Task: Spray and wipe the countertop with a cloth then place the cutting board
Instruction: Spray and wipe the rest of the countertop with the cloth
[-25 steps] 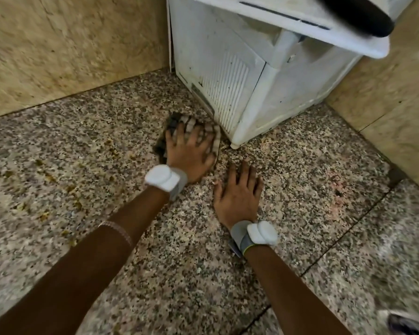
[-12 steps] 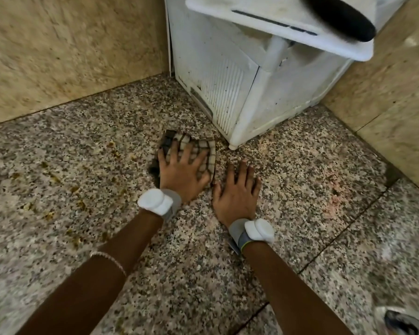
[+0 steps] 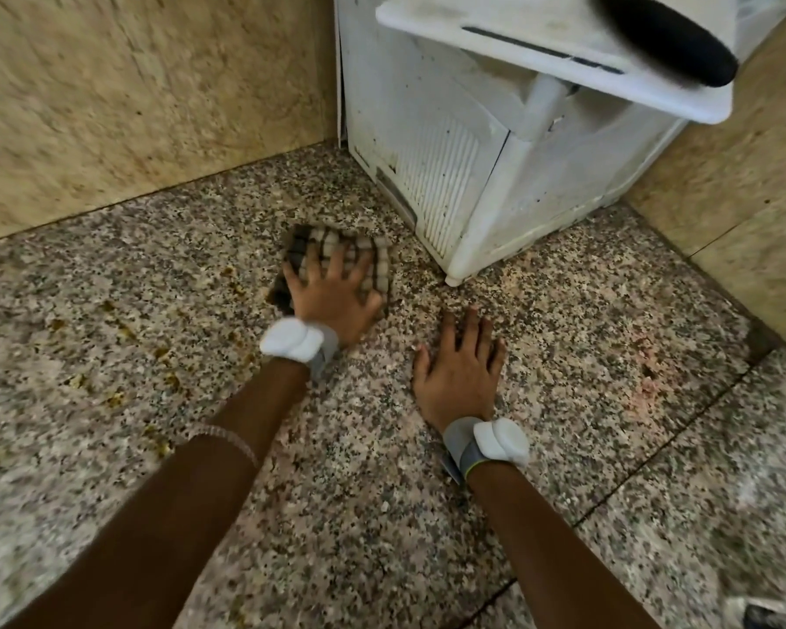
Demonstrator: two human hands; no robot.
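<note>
Wiping underway; my left hand [image 3: 332,298] presses the cloth [image 3: 339,247], fingers spread; right hand [image 3: 457,379] lies flat on the tabletop [image 3: 382,515]; spots [image 3: 119,329] uncleaned; cutting board [image 3: 473,25] unplaced.

No text, label, brand, number or sign can be read; none is made out on the speckled granite countertop [image 3: 382,515], the white slatted plastic cabinet [image 3: 450,174] or the brown checked cloth [image 3: 324,236]

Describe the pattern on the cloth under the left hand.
The cloth is checked, in brown, dark and cream squares, seen in the head view.
</note>
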